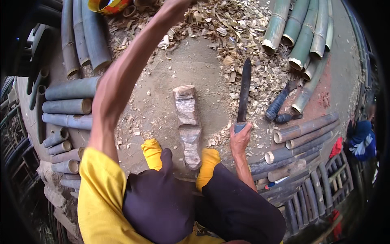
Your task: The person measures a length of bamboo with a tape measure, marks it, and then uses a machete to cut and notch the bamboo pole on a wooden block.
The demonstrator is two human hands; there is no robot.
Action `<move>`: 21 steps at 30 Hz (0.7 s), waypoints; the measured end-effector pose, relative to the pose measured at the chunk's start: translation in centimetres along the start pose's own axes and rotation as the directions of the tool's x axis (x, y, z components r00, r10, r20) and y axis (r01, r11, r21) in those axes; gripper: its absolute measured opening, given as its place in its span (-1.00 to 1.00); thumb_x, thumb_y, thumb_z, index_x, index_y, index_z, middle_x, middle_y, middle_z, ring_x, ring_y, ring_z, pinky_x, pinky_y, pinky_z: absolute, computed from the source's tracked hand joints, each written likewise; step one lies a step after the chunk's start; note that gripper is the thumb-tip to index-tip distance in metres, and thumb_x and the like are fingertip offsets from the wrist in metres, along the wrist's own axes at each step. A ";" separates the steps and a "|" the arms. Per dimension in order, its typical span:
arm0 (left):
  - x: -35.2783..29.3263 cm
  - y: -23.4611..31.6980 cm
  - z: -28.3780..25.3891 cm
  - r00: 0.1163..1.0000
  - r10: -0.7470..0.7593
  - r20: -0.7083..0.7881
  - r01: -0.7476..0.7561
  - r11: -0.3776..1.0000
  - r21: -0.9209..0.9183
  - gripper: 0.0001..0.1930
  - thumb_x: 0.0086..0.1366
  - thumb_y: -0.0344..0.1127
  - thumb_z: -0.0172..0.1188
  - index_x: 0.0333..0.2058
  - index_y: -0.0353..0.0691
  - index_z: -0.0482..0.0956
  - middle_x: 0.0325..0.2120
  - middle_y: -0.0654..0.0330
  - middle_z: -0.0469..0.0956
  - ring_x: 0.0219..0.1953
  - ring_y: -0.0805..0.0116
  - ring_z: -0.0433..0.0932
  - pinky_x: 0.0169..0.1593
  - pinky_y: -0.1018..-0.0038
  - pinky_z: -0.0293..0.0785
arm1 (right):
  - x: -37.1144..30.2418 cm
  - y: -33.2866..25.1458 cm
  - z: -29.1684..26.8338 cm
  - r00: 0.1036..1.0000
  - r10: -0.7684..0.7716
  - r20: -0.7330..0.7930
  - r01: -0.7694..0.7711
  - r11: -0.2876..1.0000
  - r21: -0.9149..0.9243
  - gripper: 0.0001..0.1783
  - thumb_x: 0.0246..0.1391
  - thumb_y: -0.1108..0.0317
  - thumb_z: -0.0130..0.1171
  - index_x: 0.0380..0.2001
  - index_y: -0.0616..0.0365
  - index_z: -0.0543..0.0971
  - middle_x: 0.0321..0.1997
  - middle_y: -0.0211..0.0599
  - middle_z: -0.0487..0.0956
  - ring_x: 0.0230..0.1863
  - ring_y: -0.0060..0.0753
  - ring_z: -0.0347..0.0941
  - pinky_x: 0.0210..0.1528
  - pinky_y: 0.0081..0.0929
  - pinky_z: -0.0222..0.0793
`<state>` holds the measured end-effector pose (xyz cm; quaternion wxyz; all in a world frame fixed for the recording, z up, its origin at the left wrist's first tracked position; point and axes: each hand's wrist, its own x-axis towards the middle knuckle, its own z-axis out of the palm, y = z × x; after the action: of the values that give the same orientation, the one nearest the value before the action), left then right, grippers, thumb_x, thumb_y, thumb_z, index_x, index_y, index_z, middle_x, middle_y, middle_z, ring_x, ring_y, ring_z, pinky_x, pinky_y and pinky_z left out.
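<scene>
My right hand [240,140] is closed round the handle of a machete [245,87]. Its long dark blade points away from me, over the edge of the wood chips. Reaching far forward, my left forearm [122,81] runs out past the top edge, so the left hand itself is out of sight. Between my feet a notched wooden block [188,122] lies on the ground, its upper side cut into worn hollows. Neither the machete nor my right hand touches the block.
Wood chips [211,32] cover the ground ahead. Green bamboo poles [302,36] lie far right, near dark-wrapped handles [278,105]. Cut bamboo lengths [67,106] are stacked left, others [304,128] right. A yellow-red container [107,6] stands far left. Yellow-covered feet [152,153] flank the block.
</scene>
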<state>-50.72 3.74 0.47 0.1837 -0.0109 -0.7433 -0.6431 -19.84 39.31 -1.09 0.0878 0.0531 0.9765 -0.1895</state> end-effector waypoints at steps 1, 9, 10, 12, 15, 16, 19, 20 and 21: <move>-4.2 2.6 -0.1 0.875 -0.438 0.204 0.484 0.796 -0.363 -0.30 0.17 0.08 0.12 0.19 -0.12 0.13 0.05 -0.03 0.38 0.11 0.08 0.34 0.15 0.14 0.26 | -0.1 1.2 -0.2 1.000 0.013 -0.013 -0.013 1.000 -0.024 -0.53 -0.06 0.33 0.27 -0.22 0.29 0.24 -0.42 0.15 0.42 -0.38 0.24 0.40 -0.32 0.00 0.30; -16.0 10.5 -5.3 0.593 -0.754 0.283 0.789 0.472 -0.394 -0.19 0.06 0.03 0.30 0.11 -0.42 0.20 -0.31 -0.04 0.52 -0.25 0.11 0.60 -0.20 0.18 0.59 | 0.0 -0.1 1.2 0.994 -0.072 -0.078 0.077 0.995 0.069 -0.50 -0.09 0.31 0.29 -0.20 0.26 0.24 -0.35 0.12 0.44 -0.29 0.24 0.42 -0.25 0.00 0.32; -18.3 12.3 -5.0 0.562 -0.781 0.273 0.813 0.459 -0.359 -0.21 0.07 0.02 0.28 0.11 -0.42 0.21 -0.29 -0.04 0.52 -0.25 0.11 0.60 -0.19 0.17 0.59 | -0.6 0.6 0.8 0.995 -0.062 -0.073 0.068 0.994 0.088 -0.49 -0.09 0.30 0.30 -0.19 0.24 0.25 -0.34 0.12 0.44 -0.28 0.24 0.42 -0.25 0.00 0.32; -22.2 16.4 -5.8 0.553 -0.779 0.296 0.813 0.425 -0.398 -0.24 0.08 0.02 0.25 0.09 -0.43 0.23 -0.23 -0.07 0.52 -0.24 0.09 0.60 -0.16 0.14 0.57 | 0.0 0.7 0.5 0.994 -0.071 -0.089 0.082 0.988 0.128 -0.48 -0.10 0.28 0.31 -0.18 0.23 0.25 -0.34 0.11 0.45 -0.28 0.24 0.42 -0.26 -0.01 0.32; -27.4 21.2 -7.7 0.574 -0.642 0.508 0.745 0.153 -0.649 -0.23 0.08 0.08 0.21 0.08 -0.44 0.25 -0.15 -0.15 0.50 -0.22 0.01 0.59 -0.13 0.09 0.55 | 0.4 1.7 -0.3 0.988 -0.099 -0.119 0.127 0.957 0.261 -0.49 -0.09 0.26 0.31 -0.17 0.20 0.27 -0.32 0.07 0.47 -0.32 0.17 0.44 -0.26 -0.06 0.34; -28.5 23.1 -8.3 0.564 -0.657 0.500 0.726 0.106 -0.680 -0.23 0.08 0.08 0.19 0.08 -0.43 0.25 -0.15 -0.15 0.50 -0.22 -0.01 0.58 -0.12 0.08 0.55 | 0.4 1.7 -1.3 0.995 -0.082 -0.049 0.094 0.930 0.356 -0.52 -0.08 0.27 0.29 -0.18 0.21 0.29 -0.34 0.04 0.48 -0.34 0.13 0.45 -0.27 -0.09 0.34; -29.6 27.0 -10.7 0.566 -0.690 0.451 0.713 0.136 -0.687 -0.24 0.09 0.10 0.16 0.09 -0.41 0.26 -0.15 -0.11 0.50 -0.22 -0.03 0.57 -0.12 0.08 0.55 | -0.7 0.4 -5.0 0.995 -0.100 -0.030 0.103 0.884 0.457 -0.58 -0.06 0.29 0.25 -0.19 0.22 0.34 -0.38 -0.03 0.49 -0.37 0.01 0.46 -0.26 -0.14 0.36; -28.8 28.3 -12.2 0.532 -0.713 0.457 0.761 0.166 -0.627 -0.26 0.11 0.08 0.15 0.11 -0.39 0.24 -0.14 -0.10 0.50 -0.21 0.00 0.58 -0.10 0.08 0.54 | 0.0 0.4 -6.8 0.968 -0.161 -0.193 0.232 0.867 0.441 -0.57 -0.06 0.29 0.26 -0.17 0.23 0.35 -0.38 -0.03 0.50 -0.39 0.02 0.46 -0.28 -0.14 0.37; -28.2 29.4 -13.6 0.492 -0.740 0.459 0.806 0.188 -0.561 -0.28 0.13 0.05 0.13 0.12 -0.37 0.23 -0.14 -0.10 0.50 -0.20 0.02 0.58 -0.09 0.08 0.53 | 0.6 0.6 -8.5 0.914 -0.217 -0.344 0.352 0.845 0.404 -0.55 -0.07 0.28 0.26 -0.15 0.23 0.36 -0.39 -0.02 0.50 -0.42 0.03 0.46 -0.29 -0.15 0.37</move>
<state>-13.47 1.94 21.82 -0.2174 0.2658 -0.3330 -0.8782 -21.64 43.14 6.35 -0.0979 -0.0478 0.9032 -0.4152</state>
